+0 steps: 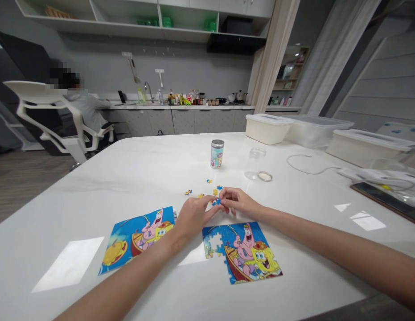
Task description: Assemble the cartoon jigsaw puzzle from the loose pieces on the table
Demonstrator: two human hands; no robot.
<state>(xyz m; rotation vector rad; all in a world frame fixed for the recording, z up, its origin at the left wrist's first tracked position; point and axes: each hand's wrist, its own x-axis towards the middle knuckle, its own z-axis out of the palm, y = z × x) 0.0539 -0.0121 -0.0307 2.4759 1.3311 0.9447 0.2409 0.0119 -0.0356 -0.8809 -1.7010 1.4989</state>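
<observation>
My left hand (195,214) and my right hand (236,200) meet over the middle of the table. Between their fingertips is a small blue jigsaw piece (216,202), pinched by the thumb and index finger of each hand. Just beyond lie several loose jigsaw pieces (188,192), blue and yellow. Below my right hand is a partly assembled jigsaw puzzle (250,254) of cartoon figures in a boat, with a gap at its upper left and an open lower left corner. A picture card (137,238) with the same scene lies left, partly covered by my left arm.
A lidded printed jar (217,154) stands past the pieces. To its right are a clear jar (254,164) and a ring-shaped lid (265,176). Storage boxes (269,128), a cable (304,170) and a dark tablet-like panel (388,200) line the right side. A person (88,111) sits far left.
</observation>
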